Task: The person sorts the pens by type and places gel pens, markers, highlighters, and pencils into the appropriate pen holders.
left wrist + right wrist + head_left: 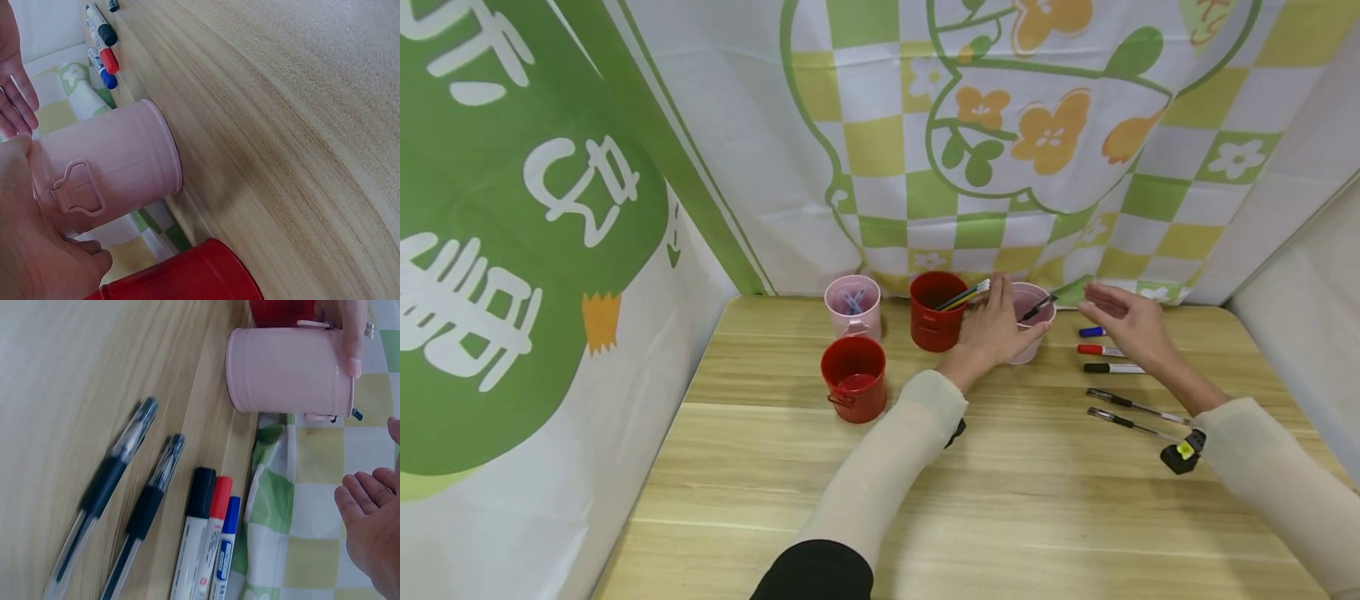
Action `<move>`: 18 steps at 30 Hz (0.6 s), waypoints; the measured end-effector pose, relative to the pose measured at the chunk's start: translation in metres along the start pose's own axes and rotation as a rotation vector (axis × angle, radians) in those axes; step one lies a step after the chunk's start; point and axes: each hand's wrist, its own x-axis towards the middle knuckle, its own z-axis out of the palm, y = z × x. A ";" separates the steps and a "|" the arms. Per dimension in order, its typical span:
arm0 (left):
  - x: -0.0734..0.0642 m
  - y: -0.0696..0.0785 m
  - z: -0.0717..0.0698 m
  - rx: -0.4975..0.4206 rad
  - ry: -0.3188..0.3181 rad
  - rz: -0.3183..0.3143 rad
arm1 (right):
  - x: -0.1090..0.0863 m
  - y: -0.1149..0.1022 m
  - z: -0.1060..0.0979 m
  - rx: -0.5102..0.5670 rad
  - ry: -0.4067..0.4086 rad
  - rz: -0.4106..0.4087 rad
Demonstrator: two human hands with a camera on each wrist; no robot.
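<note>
My left hand (992, 329) holds the rim of a pink bucket (1024, 350), with its thumb across the near side and its fingers along the left side. A black pen (1039, 307) leans out of that bucket. To the bucket's right, my right hand (1131, 325) hovers with loosely bent fingers and nothing in it. Under and near it lie a blue marker (1092, 332), a red marker (219, 500) and a black marker (199, 500). Two clear pens with black grips (103, 481) lie closer to me.
Left of my left hand stands a red bucket (934, 329) with several pencils (964, 296). Another pink bucket (853, 321) holds light blue items, and a second red bucket (856, 400) in front shows a bare bottom. A patterned cloth (880, 150) hangs behind the table.
</note>
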 end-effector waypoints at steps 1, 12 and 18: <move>0.000 0.000 0.000 -0.001 0.002 0.001 | -0.001 0.000 -0.002 -0.012 -0.008 -0.005; 0.000 0.000 0.000 0.014 0.008 0.004 | -0.012 0.005 -0.012 -0.090 -0.071 -0.102; 0.001 0.000 0.001 0.013 0.006 0.004 | -0.020 0.009 -0.014 -0.249 -0.065 -0.278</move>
